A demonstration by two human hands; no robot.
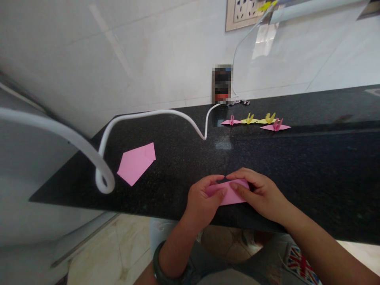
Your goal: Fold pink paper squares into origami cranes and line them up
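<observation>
In the head view, the folded pink paper [232,198] is at the near edge of the tabletop [178,174], between the person's two hands; whether it touches the stone is hard to tell. The left hand [203,202] and right hand [263,194] both pinch it, thumbs on its face, forefingers near its far edge. It should be feather-light, thin and bendable, stiffer where layers stack, and easily creased or torn, so a gentle thumb-and-finger hold near the ends and along folded edges seems best.
</observation>
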